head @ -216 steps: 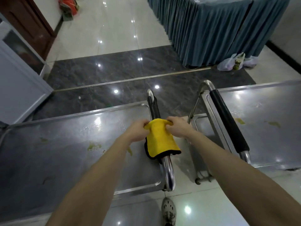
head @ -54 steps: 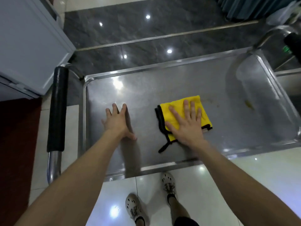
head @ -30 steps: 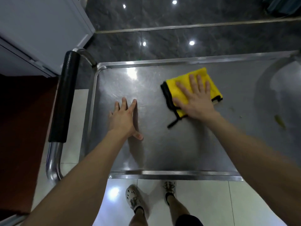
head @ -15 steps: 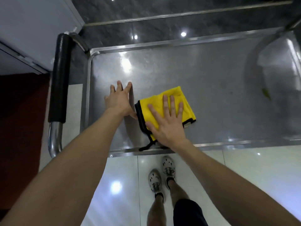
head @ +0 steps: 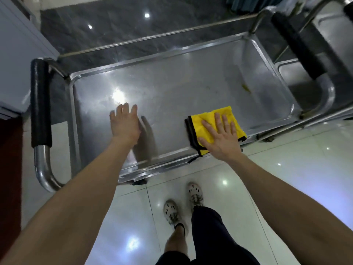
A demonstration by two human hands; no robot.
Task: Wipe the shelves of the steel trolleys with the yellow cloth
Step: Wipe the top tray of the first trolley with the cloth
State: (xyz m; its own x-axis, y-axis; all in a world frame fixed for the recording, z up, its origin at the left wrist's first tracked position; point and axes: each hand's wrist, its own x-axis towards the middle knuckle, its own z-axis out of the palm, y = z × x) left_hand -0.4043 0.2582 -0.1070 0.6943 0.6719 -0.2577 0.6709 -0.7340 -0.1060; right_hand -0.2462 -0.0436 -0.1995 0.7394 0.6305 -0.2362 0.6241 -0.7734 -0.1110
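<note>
The steel trolley's top shelf (head: 172, 88) lies below me, rimmed and shiny. A folded yellow cloth (head: 206, 123) with a black edge sits near the shelf's front rim, right of centre. My right hand (head: 219, 138) presses flat on the cloth with straight fingers. My left hand (head: 125, 125) rests flat on the bare steel towards the left, fingers spread. A small greenish-yellow smear (head: 246, 88) marks the shelf at the far right.
A black-sleeved push handle (head: 40, 104) curves round the trolley's left end. A second steel trolley (head: 298, 73) with its own black handle (head: 298, 41) stands against the right end. A white cabinet (head: 17, 54) is at the left. My feet are on glossy floor tiles.
My right hand has slid the cloth to the right along the front rim, away from my left hand. The left hand stays flat on the steel. The view has swung to show the second trolley.
</note>
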